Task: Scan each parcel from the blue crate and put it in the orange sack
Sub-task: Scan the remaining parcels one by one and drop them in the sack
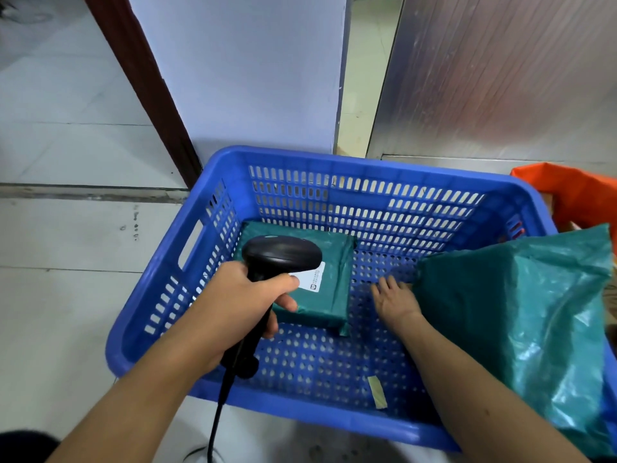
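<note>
Bright, cool, even light; shadows are faint and soft-edged. Glare streaks the green bag (534,312) at 4 o'clock, and a dull sheen lies on the metal panel (500,78) at 1 o'clock. Straight lines bend near the edges, and the door frame (143,85) at 11 o'clock leans. The corners are slightly soft.

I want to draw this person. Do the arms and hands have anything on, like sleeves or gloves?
No gloves: the left hand and right hand are bare. The left forearm and right forearm are bare too; no sleeves, watch or bracelet show.
</note>
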{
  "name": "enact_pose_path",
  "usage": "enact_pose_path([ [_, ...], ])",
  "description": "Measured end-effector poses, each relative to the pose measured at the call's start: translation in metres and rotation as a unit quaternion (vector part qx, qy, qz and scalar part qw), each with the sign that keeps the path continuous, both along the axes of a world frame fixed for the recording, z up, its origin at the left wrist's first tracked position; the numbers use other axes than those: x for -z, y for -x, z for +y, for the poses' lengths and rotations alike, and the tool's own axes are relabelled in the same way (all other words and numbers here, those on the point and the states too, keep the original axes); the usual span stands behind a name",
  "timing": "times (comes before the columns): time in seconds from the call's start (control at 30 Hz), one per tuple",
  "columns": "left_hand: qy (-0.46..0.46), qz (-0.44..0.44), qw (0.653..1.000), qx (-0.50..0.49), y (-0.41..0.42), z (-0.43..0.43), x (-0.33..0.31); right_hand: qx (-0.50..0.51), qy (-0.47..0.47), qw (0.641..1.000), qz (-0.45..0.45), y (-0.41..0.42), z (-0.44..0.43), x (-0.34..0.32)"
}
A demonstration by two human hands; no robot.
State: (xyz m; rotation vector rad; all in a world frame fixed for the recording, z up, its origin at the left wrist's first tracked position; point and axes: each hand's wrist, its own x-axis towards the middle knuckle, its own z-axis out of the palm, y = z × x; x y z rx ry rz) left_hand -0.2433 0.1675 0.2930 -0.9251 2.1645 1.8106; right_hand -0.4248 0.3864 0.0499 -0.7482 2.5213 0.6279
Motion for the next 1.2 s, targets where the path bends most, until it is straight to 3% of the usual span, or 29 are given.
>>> enact_pose_path([
  [0.27,0.006,-0.002,1.000,0.010,0.002,0.002,-0.002,-0.016,-0.064,0.998,-0.012,0.012,0.016,0.016],
  [0.47,0.009,-0.005,1.000,0.012,-0.001,0.002,-0.006,-0.034,-0.048,0.998,0.013,0.010,0.023,0.011],
  [0.7,-0.002,-0.002,1.000,0.017,-0.002,0.003,-0.009,0.017,0.112,0.993,0.027,0.004,0.006,-0.008],
  [0.93,-0.012,0.009,1.000,0.022,-0.005,0.005,-0.011,0.133,0.337,0.931,0.034,0.005,-0.005,-0.033],
  [1.2,-0.011,0.015,0.999,0.031,-0.011,0.009,-0.015,0.172,0.262,0.948,-0.050,-0.001,-0.002,-0.032],
])
